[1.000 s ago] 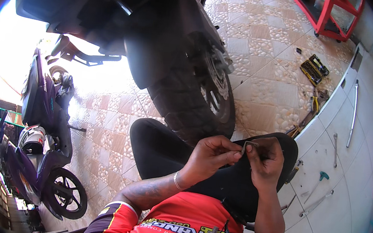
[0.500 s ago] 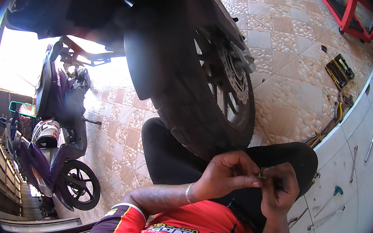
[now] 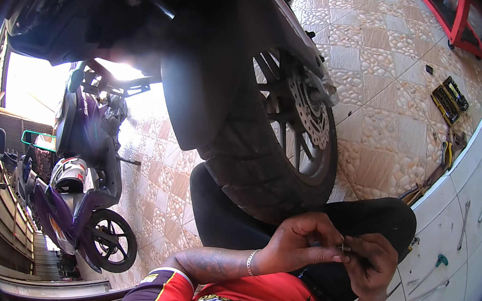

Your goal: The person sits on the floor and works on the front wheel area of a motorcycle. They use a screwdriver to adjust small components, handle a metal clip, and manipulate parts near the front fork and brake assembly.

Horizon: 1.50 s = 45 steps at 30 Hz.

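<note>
My left hand (image 3: pixel 300 244), a chain bracelet at its wrist, and my right hand (image 3: pixel 372 263) meet above my lap, just below a motorcycle's front tyre (image 3: pixel 273 183). Pinched between the fingertips of both is a small metal piece (image 3: pixel 346 248), brassy in colour. Its exact kind is too small to make out, and fingers cover part of it. Both hands have their fingers closed, the right ones curled more tightly.
The wheel carries a brake disc (image 3: pixel 309 113). On the tiled floor at right lie a yellow-black tool case (image 3: pixel 449 101), pliers (image 3: pixel 447 156), a green T-handle tool (image 3: pixel 442 261) and several wrenches. A purple motorbike (image 3: pixel 74 203) with a helmet (image 3: pixel 69 175) stands at left; a red-framed cabinet (image 3: pixel 463 24) stands far right.
The whole view has shifted slightly, so the surroundings sit lower and farther right. Both hands still pinch the small metal piece; the right fingers have changed position a little around it.
</note>
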{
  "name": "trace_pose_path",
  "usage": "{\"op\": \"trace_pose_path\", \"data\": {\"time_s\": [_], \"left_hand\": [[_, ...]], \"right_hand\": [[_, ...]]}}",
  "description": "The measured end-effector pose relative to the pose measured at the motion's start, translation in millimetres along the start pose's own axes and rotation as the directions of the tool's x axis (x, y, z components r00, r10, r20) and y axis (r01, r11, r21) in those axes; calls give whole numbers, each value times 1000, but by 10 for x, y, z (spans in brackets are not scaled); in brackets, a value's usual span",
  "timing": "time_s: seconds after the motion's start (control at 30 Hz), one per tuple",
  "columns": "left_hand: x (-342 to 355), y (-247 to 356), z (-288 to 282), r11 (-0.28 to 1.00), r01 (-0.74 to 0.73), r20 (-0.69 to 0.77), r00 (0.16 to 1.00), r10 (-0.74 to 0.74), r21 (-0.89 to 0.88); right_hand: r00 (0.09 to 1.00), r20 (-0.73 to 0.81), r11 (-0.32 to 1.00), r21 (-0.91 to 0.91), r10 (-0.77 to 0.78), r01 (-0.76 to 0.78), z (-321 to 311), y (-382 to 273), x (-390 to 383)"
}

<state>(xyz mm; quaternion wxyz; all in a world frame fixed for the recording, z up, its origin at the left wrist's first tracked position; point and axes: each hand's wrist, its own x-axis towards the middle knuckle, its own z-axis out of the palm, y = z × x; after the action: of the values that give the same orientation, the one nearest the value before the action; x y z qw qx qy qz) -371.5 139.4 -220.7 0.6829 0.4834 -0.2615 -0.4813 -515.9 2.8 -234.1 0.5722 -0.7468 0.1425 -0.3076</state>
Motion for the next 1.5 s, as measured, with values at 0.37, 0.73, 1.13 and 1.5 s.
{"op": "trace_pose_path", "data": {"time_s": [0.37,0.73,1.13,1.5], "left_hand": [[92,77,102,996,-51,-191,980,63,71],[9,281,231,987,-119,-171,976,137,112],[-142,325,239,985,-134,-136,980,149,108],[-142,322,153,995,-76,-77,994,82,67]], "right_hand": [[953,-282,993,-10,109,-117,157,-46,33],[925,109,720,597,364,-354,0,-371,-29],[896,163,611,680,414,-406,139,-404,-82],[846,249,684,503,471,-529,16,-429,22]]}}
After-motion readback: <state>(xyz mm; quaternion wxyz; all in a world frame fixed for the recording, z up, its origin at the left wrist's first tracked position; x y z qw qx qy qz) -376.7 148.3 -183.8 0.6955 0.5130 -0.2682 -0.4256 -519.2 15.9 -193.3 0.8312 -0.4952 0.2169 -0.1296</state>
